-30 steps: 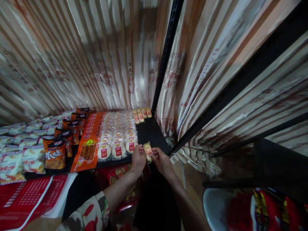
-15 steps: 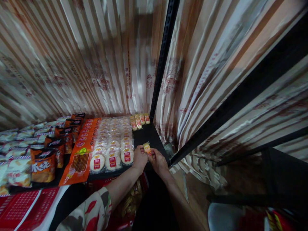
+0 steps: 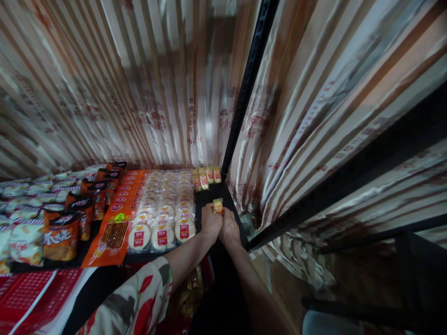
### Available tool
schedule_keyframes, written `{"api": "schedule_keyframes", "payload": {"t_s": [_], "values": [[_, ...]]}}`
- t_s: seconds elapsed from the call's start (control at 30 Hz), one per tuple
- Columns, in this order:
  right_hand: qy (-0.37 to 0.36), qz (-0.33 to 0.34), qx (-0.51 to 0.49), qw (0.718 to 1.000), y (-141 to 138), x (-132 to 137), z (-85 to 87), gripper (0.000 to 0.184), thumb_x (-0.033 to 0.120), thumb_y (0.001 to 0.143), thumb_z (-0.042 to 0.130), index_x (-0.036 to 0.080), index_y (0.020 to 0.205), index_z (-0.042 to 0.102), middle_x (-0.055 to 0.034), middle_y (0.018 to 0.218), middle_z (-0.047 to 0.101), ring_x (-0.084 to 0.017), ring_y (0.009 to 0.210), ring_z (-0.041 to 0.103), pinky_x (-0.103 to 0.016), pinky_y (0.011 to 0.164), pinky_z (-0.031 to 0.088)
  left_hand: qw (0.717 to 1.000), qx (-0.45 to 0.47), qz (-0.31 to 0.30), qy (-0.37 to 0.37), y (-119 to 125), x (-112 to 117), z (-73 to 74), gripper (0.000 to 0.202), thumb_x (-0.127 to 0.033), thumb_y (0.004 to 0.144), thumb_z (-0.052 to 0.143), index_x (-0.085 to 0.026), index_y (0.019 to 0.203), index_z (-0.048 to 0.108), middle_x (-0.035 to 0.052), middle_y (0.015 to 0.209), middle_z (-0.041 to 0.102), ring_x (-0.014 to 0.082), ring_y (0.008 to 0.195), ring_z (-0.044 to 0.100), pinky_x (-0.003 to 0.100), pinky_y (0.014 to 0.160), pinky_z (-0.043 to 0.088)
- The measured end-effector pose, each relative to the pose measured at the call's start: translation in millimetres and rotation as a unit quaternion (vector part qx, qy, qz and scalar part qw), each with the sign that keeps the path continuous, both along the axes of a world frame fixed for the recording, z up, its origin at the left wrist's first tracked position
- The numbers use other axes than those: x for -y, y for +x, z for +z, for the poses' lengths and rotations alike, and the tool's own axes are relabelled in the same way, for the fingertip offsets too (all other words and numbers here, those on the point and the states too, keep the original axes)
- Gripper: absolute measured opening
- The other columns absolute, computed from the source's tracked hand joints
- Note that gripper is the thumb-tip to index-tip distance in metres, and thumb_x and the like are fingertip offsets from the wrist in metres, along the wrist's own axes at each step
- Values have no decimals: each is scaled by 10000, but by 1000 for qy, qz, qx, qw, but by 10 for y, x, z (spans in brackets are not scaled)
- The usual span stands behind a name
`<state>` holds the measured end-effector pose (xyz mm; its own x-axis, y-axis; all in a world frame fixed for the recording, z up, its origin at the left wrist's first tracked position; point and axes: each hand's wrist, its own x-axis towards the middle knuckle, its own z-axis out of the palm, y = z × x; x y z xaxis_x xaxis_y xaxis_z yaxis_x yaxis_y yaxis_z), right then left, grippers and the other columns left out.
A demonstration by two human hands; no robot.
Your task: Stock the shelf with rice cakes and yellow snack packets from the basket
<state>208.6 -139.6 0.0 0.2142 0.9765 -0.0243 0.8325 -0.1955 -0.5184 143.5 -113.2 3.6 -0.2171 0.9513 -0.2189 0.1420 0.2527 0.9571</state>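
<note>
Above black shelf (image 3: pixel 223 197), both hands' fingers (image 3: pixel 213 215) pinch small packet (image 3: pixel 218 205).

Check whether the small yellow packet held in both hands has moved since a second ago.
Yes: the small yellow packet sits deeper on the shelf, closer to the back row of packets.

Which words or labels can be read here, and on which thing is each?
"烧", perhaps, in white on the brown snack bag.
Red labels on round cake packs: too small.
Red print on curtain: blurred.
Print on small packet, between left hand and right hand: unreadable.
</note>
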Motion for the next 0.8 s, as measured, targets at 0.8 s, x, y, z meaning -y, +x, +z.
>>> {"api": "schedule_keyframes", "payload": {"t_s": [0.8], "values": [[238, -27, -20, 971, 97, -871, -504, 472, 134, 796, 369, 83, 1262, 422, -158, 1036, 604, -243, 952, 558, -371, 844, 416, 996, 2, -60, -60, 92, -746, -51, 225, -109, 756, 461, -194, 882, 627, 40, 895, 679, 147, 836, 622, 226, 722, 477]]}}
